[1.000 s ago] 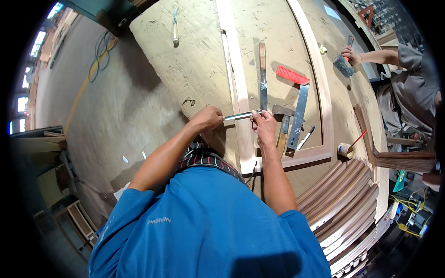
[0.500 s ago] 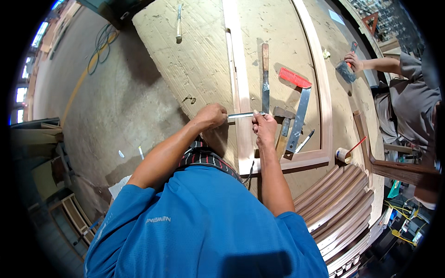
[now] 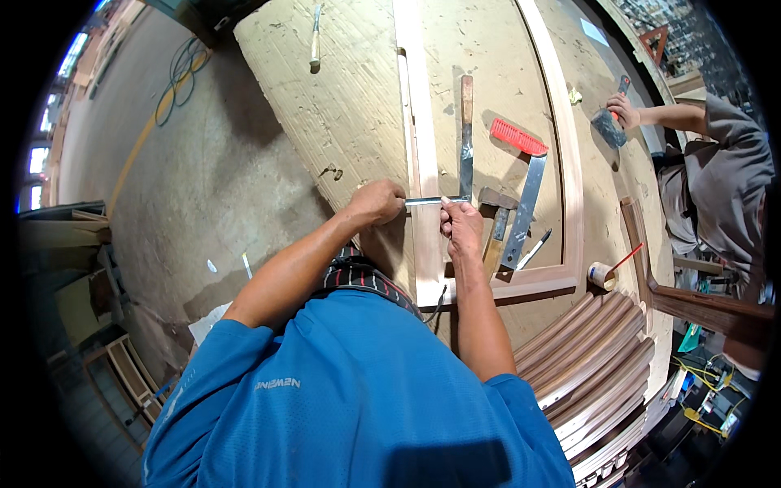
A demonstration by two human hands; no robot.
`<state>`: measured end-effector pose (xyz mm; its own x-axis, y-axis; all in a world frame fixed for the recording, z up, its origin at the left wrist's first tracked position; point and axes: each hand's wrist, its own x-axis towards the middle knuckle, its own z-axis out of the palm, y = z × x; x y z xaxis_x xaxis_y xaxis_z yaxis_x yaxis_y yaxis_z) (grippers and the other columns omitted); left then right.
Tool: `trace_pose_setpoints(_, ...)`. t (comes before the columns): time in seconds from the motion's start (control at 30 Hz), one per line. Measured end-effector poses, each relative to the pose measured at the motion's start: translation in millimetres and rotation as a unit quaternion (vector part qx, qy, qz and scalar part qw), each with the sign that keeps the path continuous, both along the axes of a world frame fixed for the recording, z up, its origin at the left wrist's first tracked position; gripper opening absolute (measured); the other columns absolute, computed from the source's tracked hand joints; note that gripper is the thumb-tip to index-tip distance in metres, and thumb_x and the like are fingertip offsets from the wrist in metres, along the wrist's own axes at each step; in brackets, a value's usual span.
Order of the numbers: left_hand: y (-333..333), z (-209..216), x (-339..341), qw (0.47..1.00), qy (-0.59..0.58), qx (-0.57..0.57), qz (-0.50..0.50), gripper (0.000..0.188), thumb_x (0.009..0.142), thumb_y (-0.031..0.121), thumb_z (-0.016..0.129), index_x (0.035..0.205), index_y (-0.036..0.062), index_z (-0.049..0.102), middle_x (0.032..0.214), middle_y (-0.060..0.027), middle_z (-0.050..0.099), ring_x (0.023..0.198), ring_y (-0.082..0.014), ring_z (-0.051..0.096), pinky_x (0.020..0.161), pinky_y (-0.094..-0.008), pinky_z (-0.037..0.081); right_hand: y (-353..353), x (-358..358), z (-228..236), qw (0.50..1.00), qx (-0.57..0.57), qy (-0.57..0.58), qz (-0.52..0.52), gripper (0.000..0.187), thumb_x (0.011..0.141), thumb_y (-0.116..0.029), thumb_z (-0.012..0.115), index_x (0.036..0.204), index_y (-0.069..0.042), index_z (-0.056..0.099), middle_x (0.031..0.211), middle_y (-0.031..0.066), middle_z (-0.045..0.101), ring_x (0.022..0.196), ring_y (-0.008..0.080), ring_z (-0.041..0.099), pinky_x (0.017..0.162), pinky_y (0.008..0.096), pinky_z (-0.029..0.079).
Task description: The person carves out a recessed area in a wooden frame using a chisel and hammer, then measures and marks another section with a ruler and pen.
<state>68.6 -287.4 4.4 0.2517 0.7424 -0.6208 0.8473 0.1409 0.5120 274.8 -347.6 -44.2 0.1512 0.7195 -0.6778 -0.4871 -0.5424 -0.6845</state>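
A narrow steel blade [image 3: 425, 201] lies crosswise over the near part of a pale wooden frame [image 3: 423, 154]. My left hand [image 3: 379, 202] is closed round its left end, which is hidden in the fist. Toward the other end, the thumb and fingers of my right hand [image 3: 463, 229] pinch the blade. Just beyond, a long flat tool with a wooden handle [image 3: 466, 110] points at my right hand. A hammer [image 3: 498, 213], a flat metal strip [image 3: 525, 211], a red brush [image 3: 518, 137] and a marker [image 3: 534, 250] lie inside the frame, to the right.
A chisel [image 3: 316, 41] lies at the workbench's [image 3: 350, 106] far left. At right, a co-worker's hand [image 3: 625, 111] holds a wide scraper [image 3: 608, 128]. A small pot [image 3: 601, 276] with a red stick stands near stacked curved wooden pieces [image 3: 582, 346].
The blade and my left hand have shifted slightly to the right and away from me. My right hand keeps its pinch with hardly any movement.
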Motion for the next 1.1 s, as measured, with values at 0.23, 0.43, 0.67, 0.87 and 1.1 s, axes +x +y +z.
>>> trace_pose_setpoints(0.23,-3.6,5.0,2.7,0.999,0.007,0.004,0.039,0.030,0.087,0.027,0.061,0.105,0.0145,0.082,0.101,-0.0179,0.077,0.097,-0.0385,0.073,0.089,-0.0472,0.057,2.3,-4.3,-0.5,1.000,0.007,-0.013,0.002,0.022,0.098,-0.016,0.075,0.085,-0.008,0.059,0.066,0.0006,0.059,0.046,0.0058,0.043,0.041,0.0216,0.030)
trace_pose_setpoints(0.43,-6.1,5.7,0.0,0.999,0.004,0.008,0.040,0.029,0.089,0.030,0.064,0.105,0.0140,0.082,0.101,-0.0179,0.077,0.097,-0.0387,0.073,0.088,-0.0478,0.058,1.9,-5.0,-2.6,1.000,-0.001,-0.030,0.010,0.023,0.097,-0.016,0.076,0.084,-0.008,0.060,0.066,0.0002,0.058,0.046,0.0055,0.043,0.041,0.0217,0.030)
trace_pose_setpoints(0.67,-5.2,-6.7,-0.7,0.999,0.011,0.045,0.012,0.028,0.089,0.030,0.064,0.103,0.0130,0.082,0.100,-0.0176,0.077,0.096,-0.0384,0.073,0.088,-0.0483,0.058,1.2,-2.9,-7.8,1.000,0.000,-0.028,0.002,0.022,0.097,-0.017,0.076,0.084,-0.008,0.061,0.065,-0.0001,0.058,0.046,0.0054,0.043,0.041,0.0210,0.031)
trace_pose_setpoints(0.87,-5.9,-2.7,0.3,0.999,0.009,0.036,0.013,0.027,0.088,0.030,0.064,0.101,0.0129,0.082,0.099,-0.0168,0.077,0.096,-0.0374,0.073,0.088,-0.0479,0.058,1.4,-2.2,-8.4,0.999,-0.002,-0.036,0.010,0.022,0.097,-0.016,0.076,0.085,-0.007,0.060,0.066,-0.0002,0.058,0.047,0.0057,0.045,0.041,0.0209,0.032)
trace_pose_setpoints(1.1,-7.6,-5.4,0.3,0.999,-0.003,0.029,0.027,0.027,0.088,0.030,0.063,0.101,0.0141,0.082,0.099,-0.0173,0.077,0.096,-0.0383,0.073,0.087,-0.0483,0.058,1.4,-2.2,-3.3,1.000,0.000,-0.025,0.005,0.021,0.097,-0.015,0.076,0.085,-0.007,0.061,0.067,0.0002,0.058,0.048,0.0061,0.046,0.041,0.0208,0.033)
